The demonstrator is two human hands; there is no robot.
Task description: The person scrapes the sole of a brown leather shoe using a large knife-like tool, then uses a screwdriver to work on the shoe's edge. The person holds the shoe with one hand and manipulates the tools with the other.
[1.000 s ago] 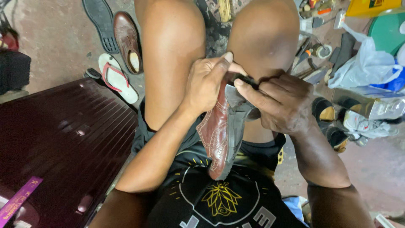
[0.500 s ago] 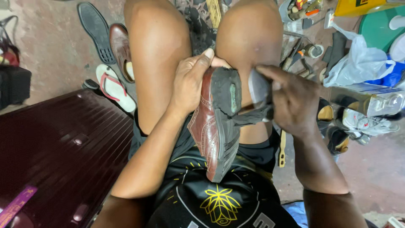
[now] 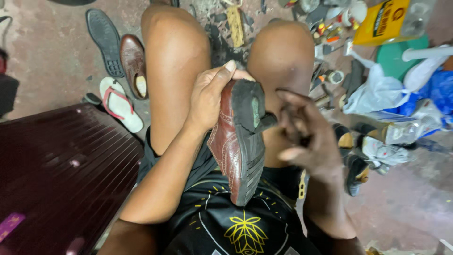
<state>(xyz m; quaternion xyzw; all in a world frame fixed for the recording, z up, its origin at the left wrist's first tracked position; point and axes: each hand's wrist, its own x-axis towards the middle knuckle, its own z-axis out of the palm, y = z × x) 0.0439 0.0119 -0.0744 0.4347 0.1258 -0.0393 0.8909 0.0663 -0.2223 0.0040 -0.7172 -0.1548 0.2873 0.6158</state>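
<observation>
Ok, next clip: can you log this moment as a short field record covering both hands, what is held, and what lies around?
left hand: grips the heel end of a brown leather shoe, held over the lap
shoe: on its side, worn black sole facing the right hand, toe toward the person's body
right hand: beside the sole, blurred; contact cannot be told
floor, left: loose black sole, second brown shoe, white and pink sandal
lower left: dark red ribbed case
right: plastic bags, yellow container, small tools

yellow packet (image 3: 383, 21) top right, white bags (image 3: 377, 92) below.
</observation>
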